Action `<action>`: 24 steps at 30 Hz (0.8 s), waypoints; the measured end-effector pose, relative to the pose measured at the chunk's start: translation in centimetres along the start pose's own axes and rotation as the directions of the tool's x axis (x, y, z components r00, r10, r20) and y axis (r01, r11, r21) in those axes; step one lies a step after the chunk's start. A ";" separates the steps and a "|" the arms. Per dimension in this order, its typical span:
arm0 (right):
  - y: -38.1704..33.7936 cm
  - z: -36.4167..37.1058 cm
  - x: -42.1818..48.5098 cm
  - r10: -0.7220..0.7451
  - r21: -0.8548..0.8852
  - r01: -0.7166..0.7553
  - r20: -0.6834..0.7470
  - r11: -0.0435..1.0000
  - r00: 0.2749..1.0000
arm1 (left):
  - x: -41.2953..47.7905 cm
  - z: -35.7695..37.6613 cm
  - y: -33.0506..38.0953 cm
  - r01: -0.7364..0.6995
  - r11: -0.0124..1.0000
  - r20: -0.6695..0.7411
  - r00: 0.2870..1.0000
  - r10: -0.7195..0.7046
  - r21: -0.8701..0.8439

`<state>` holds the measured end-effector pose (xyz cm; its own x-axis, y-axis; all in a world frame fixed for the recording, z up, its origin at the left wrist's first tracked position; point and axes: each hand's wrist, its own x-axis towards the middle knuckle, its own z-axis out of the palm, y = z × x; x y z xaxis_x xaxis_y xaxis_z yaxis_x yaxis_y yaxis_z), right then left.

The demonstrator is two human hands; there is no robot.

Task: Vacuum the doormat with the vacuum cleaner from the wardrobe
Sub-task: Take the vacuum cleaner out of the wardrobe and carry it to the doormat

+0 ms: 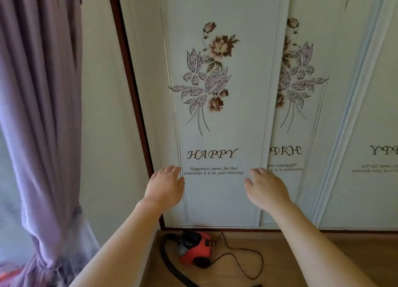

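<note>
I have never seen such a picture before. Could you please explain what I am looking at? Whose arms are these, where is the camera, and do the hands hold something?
There is no machine here. A person wears a wide-angle camera on the head, so this single picture looks forward and down, and the two bare arms are that person's own. The left hand and the right hand reach with relaxed fingers toward a white wardrobe door printed with flowers and the word HAPPY. Neither hand holds anything; whether they touch the door I cannot tell. Below, on the wooden floor, stands a red vacuum cleaner with a black hose and a thin cord. A purple curtain hangs on the left.
</note>
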<state>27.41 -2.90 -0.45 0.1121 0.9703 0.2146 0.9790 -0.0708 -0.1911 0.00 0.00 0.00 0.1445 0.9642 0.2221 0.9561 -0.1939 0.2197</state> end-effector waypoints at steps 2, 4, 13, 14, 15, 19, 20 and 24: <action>1.1 -0.2 1.0 -0.016 0.000 0.016 -0.012 1.000 1.000 | 1.0 0.4 0.9 0.018 1.000 0.001 1.000 -0.018 -0.012; 1.7 -0.4 2.2 -0.046 0.006 0.046 0.000 0.999 0.999 | 1.8 0.7 1.5 0.039 0.999 0.010 0.999 -0.038 -0.009; 2.4 0.8 7.5 -0.091 -0.016 0.091 0.021 0.996 0.996 | 6.4 2.1 1.8 0.051 0.998 0.001 0.999 -0.051 0.021; 2.2 1.2 8.2 -0.091 -0.029 0.091 0.011 0.995 0.996 | 7.2 2.3 1.6 0.048 0.999 -0.007 0.999 -0.047 0.026; 1.9 1.5 9.0 -0.090 -0.044 0.090 0.008 0.995 0.996 | 8.0 2.6 1.2 0.043 0.999 -0.011 0.999 -0.043 0.031; 0.6 2.6 12.3 -0.069 -0.058 0.069 0.001 0.996 0.998 | 12.0 3.5 -0.8 0.011 1.000 -0.014 1.000 -0.011 0.023; 0.2 2.9 13.3 -0.063 -0.059 0.063 -0.012 0.996 0.998 | 13.2 3.6 -1.3 0.007 1.000 -0.020 1.000 -0.007 0.011; -1.5 4.1 17.6 -0.051 -0.049 0.048 -0.052 0.998 0.997 | 17.9 3.9 -3.8 -0.008 1.000 -0.043 0.999 0.008 0.001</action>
<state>27.25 15.27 -0.33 0.0708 0.9593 0.2733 0.9905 -0.0351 -0.1332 -0.08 18.70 -0.62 0.1414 0.9541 0.2642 0.9551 -0.2016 0.2170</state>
